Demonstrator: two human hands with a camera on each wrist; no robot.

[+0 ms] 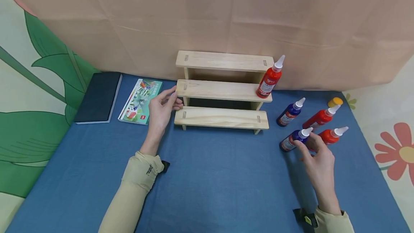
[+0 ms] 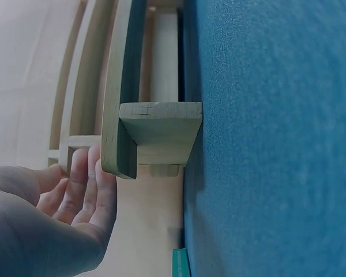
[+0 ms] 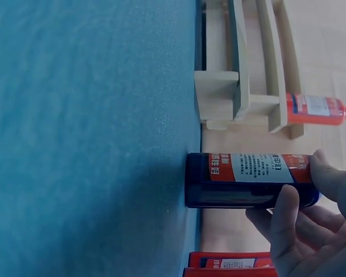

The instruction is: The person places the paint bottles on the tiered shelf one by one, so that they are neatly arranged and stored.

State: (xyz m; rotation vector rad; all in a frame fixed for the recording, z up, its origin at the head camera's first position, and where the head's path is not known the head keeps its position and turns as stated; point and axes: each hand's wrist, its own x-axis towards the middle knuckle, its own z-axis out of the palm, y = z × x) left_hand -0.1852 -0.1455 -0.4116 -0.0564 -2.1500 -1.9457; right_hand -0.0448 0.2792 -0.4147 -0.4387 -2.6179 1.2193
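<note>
Grasping the blue bottle [image 1: 288,143] near its top, the right hand [image 1: 318,161] works to the front right of the rack [image 1: 223,91], thumb and fingers bent around the bottle. The left hand [image 1: 161,107] is at the rack's left end, thumb and fingers half closed about the edge of the middle step, apparently to steady it. Whether the held bottle's base is off the cloth is hard to tell. A red bottle [image 1: 269,80] stands on the right end of the rack's middle step; another blue one [image 1: 289,114] stands just right of the rack, two more red ones [image 1: 317,119] farther right. Judging from this, bottles are being set on the rack one by one, and the next move calls for lifting this one upright, clear of its neighbours, and leftward to a step
</note>
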